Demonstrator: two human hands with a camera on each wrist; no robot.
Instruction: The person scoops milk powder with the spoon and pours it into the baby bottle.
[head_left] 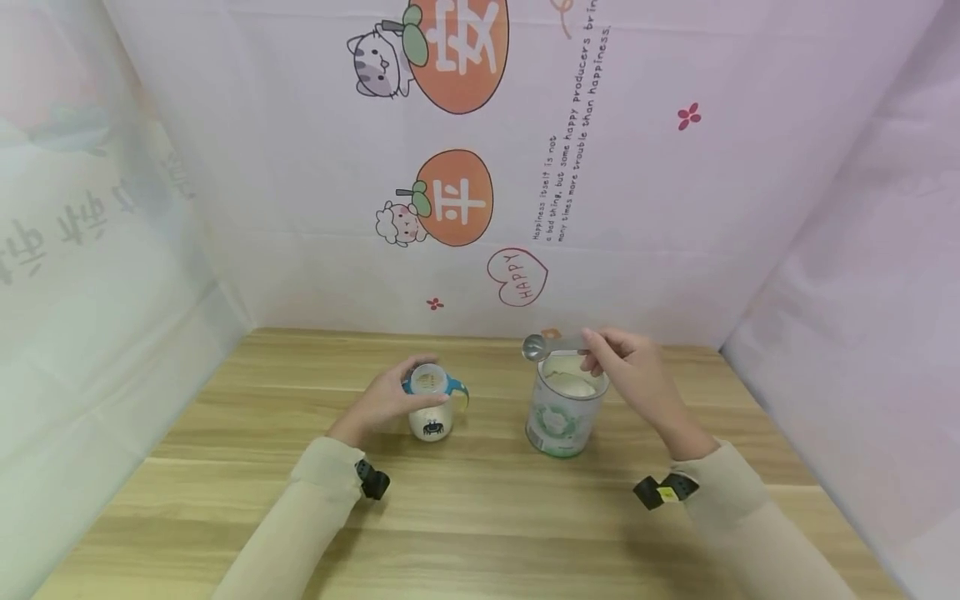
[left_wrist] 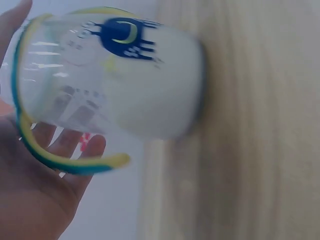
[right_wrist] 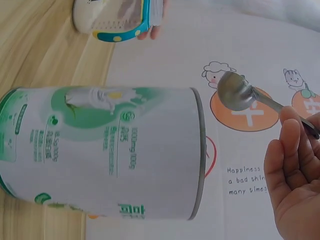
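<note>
A wooden table (head_left: 465, 533) meets a white wall (head_left: 637, 225) with orange pictures (head_left: 455, 229). On the table stand a bottle (head_left: 431, 425) and an open can (head_left: 566, 421). The left hand (head_left: 384, 402) curls round the bottle; the right hand (head_left: 636, 375) pinches a spoon (head_left: 535, 347) above the can.

Wood-grain tabletop (head_left: 480, 533), pale printed backdrop (head_left: 637, 233) behind, orange cartoon fruits (head_left: 455, 198), red heart outline (head_left: 517, 277), whitish side walls (head_left: 847, 275)

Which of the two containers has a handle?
The cup the left hand grips: it has a curved blue-and-yellow handle. The can near the right hand shows none.
</note>
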